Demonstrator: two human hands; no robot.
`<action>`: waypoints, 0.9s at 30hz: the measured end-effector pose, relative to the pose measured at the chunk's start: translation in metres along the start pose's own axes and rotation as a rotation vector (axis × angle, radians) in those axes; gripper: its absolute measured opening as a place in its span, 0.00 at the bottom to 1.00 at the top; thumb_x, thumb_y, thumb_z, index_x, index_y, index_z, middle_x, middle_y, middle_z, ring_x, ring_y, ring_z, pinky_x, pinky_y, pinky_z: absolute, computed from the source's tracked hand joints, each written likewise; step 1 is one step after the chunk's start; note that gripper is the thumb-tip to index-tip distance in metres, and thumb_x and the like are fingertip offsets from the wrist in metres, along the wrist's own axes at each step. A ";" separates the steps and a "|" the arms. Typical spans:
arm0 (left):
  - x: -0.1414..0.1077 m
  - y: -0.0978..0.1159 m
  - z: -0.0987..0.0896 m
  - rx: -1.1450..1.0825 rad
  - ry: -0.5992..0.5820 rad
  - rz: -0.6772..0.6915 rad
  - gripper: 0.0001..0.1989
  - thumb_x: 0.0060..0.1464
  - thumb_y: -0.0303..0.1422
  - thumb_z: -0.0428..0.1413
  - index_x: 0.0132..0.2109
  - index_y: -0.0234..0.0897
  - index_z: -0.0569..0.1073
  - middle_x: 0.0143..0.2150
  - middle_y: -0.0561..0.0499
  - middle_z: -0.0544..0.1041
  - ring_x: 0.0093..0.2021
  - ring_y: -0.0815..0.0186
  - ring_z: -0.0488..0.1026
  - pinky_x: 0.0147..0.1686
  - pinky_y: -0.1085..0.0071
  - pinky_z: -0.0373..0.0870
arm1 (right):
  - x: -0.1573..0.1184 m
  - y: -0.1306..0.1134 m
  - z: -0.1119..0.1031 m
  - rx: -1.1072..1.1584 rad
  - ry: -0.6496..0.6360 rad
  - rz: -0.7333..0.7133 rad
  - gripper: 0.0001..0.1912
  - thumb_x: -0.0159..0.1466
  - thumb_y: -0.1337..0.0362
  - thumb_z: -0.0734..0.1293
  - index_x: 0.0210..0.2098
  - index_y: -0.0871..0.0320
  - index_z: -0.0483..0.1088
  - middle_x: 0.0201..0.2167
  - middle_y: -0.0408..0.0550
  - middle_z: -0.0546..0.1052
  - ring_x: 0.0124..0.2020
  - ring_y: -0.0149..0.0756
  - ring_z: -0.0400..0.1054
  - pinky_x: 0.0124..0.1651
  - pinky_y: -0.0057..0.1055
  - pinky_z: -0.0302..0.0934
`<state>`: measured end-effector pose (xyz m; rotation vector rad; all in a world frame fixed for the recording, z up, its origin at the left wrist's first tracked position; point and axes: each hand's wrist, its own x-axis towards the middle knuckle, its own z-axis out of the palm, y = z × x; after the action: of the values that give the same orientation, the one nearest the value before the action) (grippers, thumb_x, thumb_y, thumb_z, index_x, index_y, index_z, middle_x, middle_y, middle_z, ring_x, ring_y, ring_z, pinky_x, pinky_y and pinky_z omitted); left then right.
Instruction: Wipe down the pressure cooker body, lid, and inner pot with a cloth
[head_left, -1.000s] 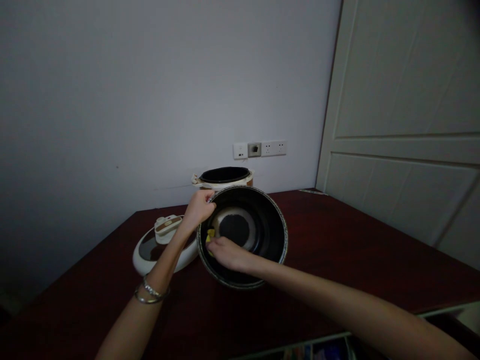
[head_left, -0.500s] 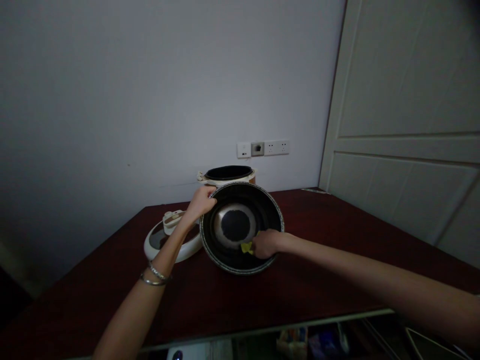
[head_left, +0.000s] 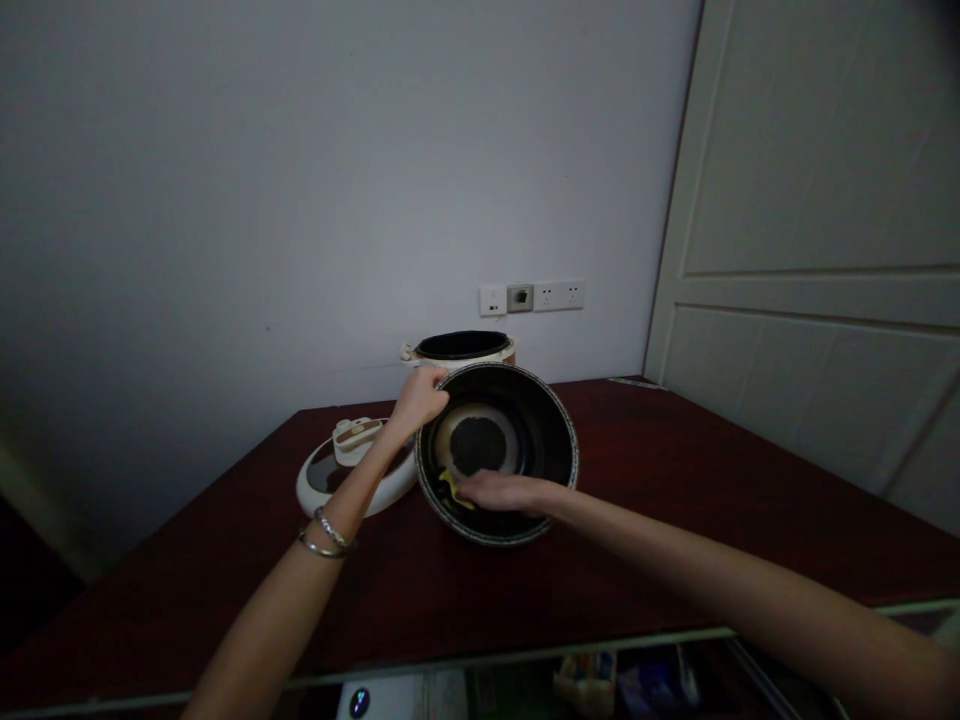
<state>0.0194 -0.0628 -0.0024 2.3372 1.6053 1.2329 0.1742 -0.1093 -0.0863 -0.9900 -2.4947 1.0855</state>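
A round black cooking pot (head_left: 544, 430) is tilted on its side, its mouth facing me and its worn, shiny bottom showing. My left hand (head_left: 421, 400) is closed on the pot's upper left rim. Inside the pot, my right hand (head_left: 499, 490) presses a yellow cloth (head_left: 452, 488) against the lower left of the inner wall. The fingers are closed on the cloth and partly hide it. Behind the pot stands a white and brown cooker body (head_left: 461, 350) with a dark open top. A white and brown lid (head_left: 319, 475) lies to the left, partly behind my left forearm.
The dark red table (head_left: 637, 480) meets a pale wall at the back, with wall sockets (head_left: 559, 294) above the cooker. A white panelled door (head_left: 810, 230) stands on the right. Below the front edge, several items sit in an open space, among them a white box (head_left: 397, 697).
My right hand has moved the yellow cloth leftward inside the pot, from the lower right to the lower left. My left hand still grips the rim. The view has shifted slightly.
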 end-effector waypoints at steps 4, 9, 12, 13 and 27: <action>0.001 0.003 0.001 0.051 0.024 0.028 0.05 0.34 0.23 0.46 0.19 0.36 0.59 0.18 0.57 0.56 0.23 0.70 0.56 0.25 0.73 0.48 | 0.010 -0.029 0.020 0.258 0.131 -0.019 0.23 0.69 0.61 0.44 0.44 0.61 0.67 0.34 0.49 0.74 0.33 0.33 0.69 0.37 0.28 0.64; -0.001 0.006 -0.004 0.061 -0.003 -0.006 0.04 0.33 0.23 0.46 0.19 0.36 0.61 0.18 0.57 0.57 0.24 0.69 0.57 0.25 0.73 0.49 | -0.009 -0.026 0.025 0.359 0.199 -0.110 0.17 0.67 0.61 0.53 0.41 0.60 0.70 0.37 0.47 0.74 0.39 0.35 0.67 0.47 0.32 0.60; -0.003 0.004 -0.006 0.032 -0.046 -0.038 0.04 0.33 0.24 0.46 0.20 0.36 0.63 0.18 0.57 0.59 0.24 0.68 0.59 0.25 0.73 0.52 | -0.037 -0.007 0.011 0.056 0.011 -0.118 0.16 0.66 0.62 0.55 0.37 0.61 0.72 0.32 0.45 0.74 0.35 0.35 0.66 0.42 0.31 0.60; -0.003 0.004 -0.007 0.020 -0.052 -0.039 0.04 0.33 0.24 0.46 0.20 0.36 0.63 0.18 0.57 0.60 0.24 0.68 0.60 0.25 0.73 0.52 | -0.046 -0.003 0.004 -0.044 -0.034 -0.099 0.16 0.66 0.63 0.55 0.36 0.60 0.73 0.30 0.45 0.74 0.33 0.35 0.67 0.39 0.30 0.60; 0.005 0.003 -0.003 0.025 -0.064 -0.041 0.04 0.32 0.23 0.47 0.18 0.36 0.62 0.18 0.57 0.61 0.24 0.68 0.61 0.25 0.73 0.52 | -0.091 0.012 -0.047 -0.814 0.075 -0.009 0.18 0.65 0.57 0.58 0.37 0.60 0.76 0.39 0.59 0.77 0.50 0.48 0.66 0.57 0.45 0.49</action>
<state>0.0207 -0.0618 0.0041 2.3210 1.6496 1.1241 0.2694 -0.1387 -0.0592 -1.1531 -2.8977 -0.0316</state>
